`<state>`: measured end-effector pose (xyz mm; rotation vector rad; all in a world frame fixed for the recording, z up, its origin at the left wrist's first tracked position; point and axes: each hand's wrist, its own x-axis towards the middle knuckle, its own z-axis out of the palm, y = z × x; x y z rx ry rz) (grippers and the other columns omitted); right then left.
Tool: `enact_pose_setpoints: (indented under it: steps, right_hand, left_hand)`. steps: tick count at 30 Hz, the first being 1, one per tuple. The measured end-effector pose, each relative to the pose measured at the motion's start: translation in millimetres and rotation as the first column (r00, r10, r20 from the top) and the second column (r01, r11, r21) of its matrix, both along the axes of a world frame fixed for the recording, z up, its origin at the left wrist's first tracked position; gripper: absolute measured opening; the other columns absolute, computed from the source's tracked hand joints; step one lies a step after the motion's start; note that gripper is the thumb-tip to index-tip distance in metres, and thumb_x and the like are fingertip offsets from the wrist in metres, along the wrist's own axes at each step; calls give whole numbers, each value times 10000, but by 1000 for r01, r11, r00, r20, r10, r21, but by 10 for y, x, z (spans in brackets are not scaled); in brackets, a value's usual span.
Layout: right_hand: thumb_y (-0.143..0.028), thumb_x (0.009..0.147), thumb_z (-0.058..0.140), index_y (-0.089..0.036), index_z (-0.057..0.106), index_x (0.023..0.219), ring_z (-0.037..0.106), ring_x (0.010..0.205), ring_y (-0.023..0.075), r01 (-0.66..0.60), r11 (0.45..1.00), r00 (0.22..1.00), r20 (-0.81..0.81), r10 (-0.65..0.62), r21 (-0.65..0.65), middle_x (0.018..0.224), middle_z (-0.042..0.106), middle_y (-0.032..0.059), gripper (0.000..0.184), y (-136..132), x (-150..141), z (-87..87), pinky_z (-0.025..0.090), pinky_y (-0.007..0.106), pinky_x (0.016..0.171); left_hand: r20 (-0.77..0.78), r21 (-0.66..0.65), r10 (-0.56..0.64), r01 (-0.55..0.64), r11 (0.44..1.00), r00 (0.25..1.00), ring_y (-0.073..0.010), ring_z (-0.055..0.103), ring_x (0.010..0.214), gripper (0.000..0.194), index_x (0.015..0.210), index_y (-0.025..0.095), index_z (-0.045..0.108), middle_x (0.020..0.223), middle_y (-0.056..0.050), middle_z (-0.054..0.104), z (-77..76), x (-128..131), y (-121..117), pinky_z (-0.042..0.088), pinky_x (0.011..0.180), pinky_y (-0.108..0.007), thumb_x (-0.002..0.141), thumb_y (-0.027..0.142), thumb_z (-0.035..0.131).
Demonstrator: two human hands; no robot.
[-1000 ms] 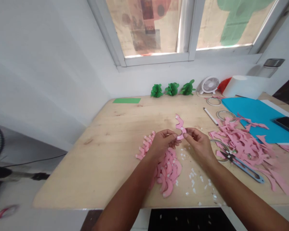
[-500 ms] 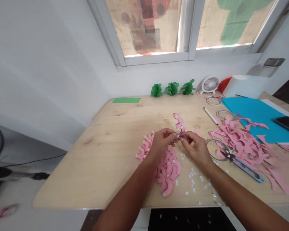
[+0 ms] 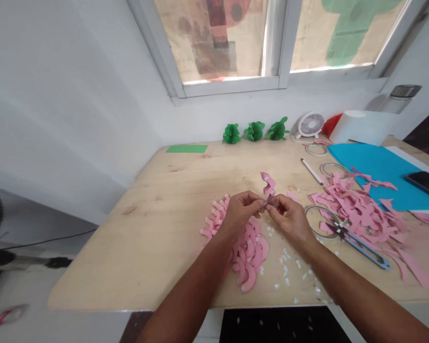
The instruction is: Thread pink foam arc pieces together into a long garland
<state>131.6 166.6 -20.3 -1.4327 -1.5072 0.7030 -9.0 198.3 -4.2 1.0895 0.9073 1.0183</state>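
A wavy pink paper strip (image 3: 268,182) stands up between my two hands above the table. My left hand (image 3: 246,207) pinches its lower end between thumb and fingers. Close beside it, my right hand (image 3: 285,211) grips the same end, fingertips nearly touching those of the left. The exact pinch point is partly hidden by the fingers. Under and beside my left wrist lies a heap of curved pink paper pieces (image 3: 249,252) with small white patches at their ends. More wavy pink strips (image 3: 214,219) lie left of that hand, partly covered by the forearm.
Right of my hands are pink paper scraps (image 3: 364,209), blue thread snips (image 3: 364,247), tape rolls (image 3: 318,234), a white pen (image 3: 311,171), blue sheets (image 3: 379,162) and a phone (image 3: 425,183). White bits (image 3: 285,267) litter the front. Green paper ornaments (image 3: 254,131) and a small fan (image 3: 310,125) stand behind.
My right hand has moved slightly left and closer to my left hand. The pink strip now turns more edge-on and twists at its lower end. A pink scrap shows behind my right hand.
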Motion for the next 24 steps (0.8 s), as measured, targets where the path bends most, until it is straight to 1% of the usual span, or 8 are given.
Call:
enact_pose_setpoints:
  steps: [4,8,10,14,18,24]
  right_hand:
    - [-267,745,566,-178,577,705,448,519,115,3,1000,1000,-25,-3,-19,576,511,-26,99,11,1,-24,349,224,493]
    - [-264,738,563,-179,565,679,436,507,111,-3,1000,999,-37,2,-25,558,494,-32,103,23,4,-36,339,222,482]
    - [-252,737,554,-180,557,667,431,506,109,-11,1000,999,-42,10,-28,552,484,-35,100,28,7,-36,335,221,481]
    - [-243,734,546,-180,541,654,430,513,108,-24,999,999,-46,23,-31,557,473,-37,102,25,9,-22,333,221,486]
    - [-269,739,559,-181,534,664,429,515,109,-28,999,999,-45,27,-42,562,472,-37,119,17,5,-7,334,221,482]
    - [-242,731,549,-185,509,644,428,520,109,-36,998,998,-54,33,-52,566,467,-36,111,22,6,-12,337,221,487]
  left_hand:
    - [2,20,-14,14,1000,1000,-99,518,508,128,629,138,624,551,0,606,26,-2,-26,416,512,-231,628,253,680]
    - [2,53,-7,7,999,1000,-93,524,516,103,643,140,633,564,2,612,1,-3,-33,420,528,-229,653,237,666]
    - [1,41,0,0,999,1000,-94,531,516,96,645,139,635,564,2,616,-27,-4,-18,421,521,-226,648,228,669]
    - [-9,24,-26,27,999,1000,-96,535,503,94,644,133,637,551,0,614,-67,-16,23,429,509,-226,636,218,677]
    - [-7,30,-39,40,999,999,-90,528,486,92,644,132,639,549,-1,614,-70,-28,34,432,501,-223,640,216,677]
    - [-16,36,-48,48,998,999,-87,527,478,87,629,131,644,546,-2,616,-89,-19,49,432,497,-222,630,209,682]
